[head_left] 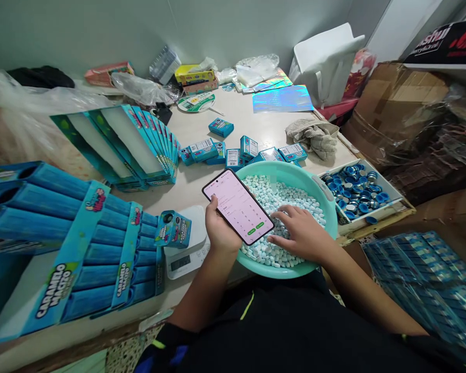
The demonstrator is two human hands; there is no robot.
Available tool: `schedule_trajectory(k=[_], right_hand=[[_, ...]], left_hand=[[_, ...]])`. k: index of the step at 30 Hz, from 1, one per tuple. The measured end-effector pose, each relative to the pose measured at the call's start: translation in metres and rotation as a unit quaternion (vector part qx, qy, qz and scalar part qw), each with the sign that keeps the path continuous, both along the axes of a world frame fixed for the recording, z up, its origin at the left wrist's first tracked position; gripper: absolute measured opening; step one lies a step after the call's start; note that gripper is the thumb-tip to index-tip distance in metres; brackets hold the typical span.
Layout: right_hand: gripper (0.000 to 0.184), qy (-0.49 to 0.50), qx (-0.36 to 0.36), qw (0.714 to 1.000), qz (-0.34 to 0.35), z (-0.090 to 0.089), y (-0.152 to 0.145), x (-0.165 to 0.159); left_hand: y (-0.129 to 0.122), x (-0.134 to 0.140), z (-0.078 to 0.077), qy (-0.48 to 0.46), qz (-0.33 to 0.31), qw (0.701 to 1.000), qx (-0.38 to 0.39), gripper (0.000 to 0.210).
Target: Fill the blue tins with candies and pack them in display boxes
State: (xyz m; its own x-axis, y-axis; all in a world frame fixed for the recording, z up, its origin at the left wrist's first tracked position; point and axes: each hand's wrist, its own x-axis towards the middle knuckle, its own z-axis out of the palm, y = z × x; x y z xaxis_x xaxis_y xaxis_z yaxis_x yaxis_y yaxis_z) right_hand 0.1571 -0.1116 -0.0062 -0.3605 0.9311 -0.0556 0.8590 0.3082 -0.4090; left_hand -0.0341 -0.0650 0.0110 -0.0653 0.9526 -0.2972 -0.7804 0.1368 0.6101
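In my left hand (222,228) is a smartphone (238,207), its lit screen showing a number keypad with green buttons. My right hand (297,233) is beside the phone's right edge, fingers apart and holding nothing, above a turquoise basin (330,217). Small white and pale-blue candies (295,194) fill the basin, partly hidden by the phone and my hands. Left of my left hand stands a white digital scale (196,223) with a blue candy box (174,229) on it.
Cardboard display trays (97,254) with blue tubes stand at left, stacked folded cartons (151,145) behind. Small blue boxes (204,149) lie beyond the basin. At right are a box of blue caps (359,191), a cloth (314,137) and a carton (396,103).
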Motion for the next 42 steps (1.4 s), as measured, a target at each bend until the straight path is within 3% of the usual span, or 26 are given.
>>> schedule_trajectory(k=[7,16,24,29,42], right_hand=[[0.037,0.069,0.011,0.997,-0.026,-0.008,0.003,0.003],[0.029,0.286,0.008,0.955,-0.084,-0.012,0.009,0.011],[0.030,0.349,-0.025,0.927,-0.136,-0.011,0.011,0.014],[0.034,0.359,-0.049,0.916,-0.171,-0.007,0.014,0.014],[0.033,0.373,-0.011,0.911,-0.178,-0.011,0.014,0.013]], left_hand=[[-0.001,-0.001,-0.001,-0.008,-0.004,1.000,0.011,0.066],[0.000,0.000,-0.004,-0.003,0.013,1.000,-0.019,0.051],[-0.001,-0.003,-0.012,0.057,-0.046,0.996,-0.047,0.064],[-0.001,0.001,-0.004,0.035,-0.022,0.998,-0.041,0.056],[0.000,0.003,0.003,0.003,-0.010,1.000,-0.026,0.055]])
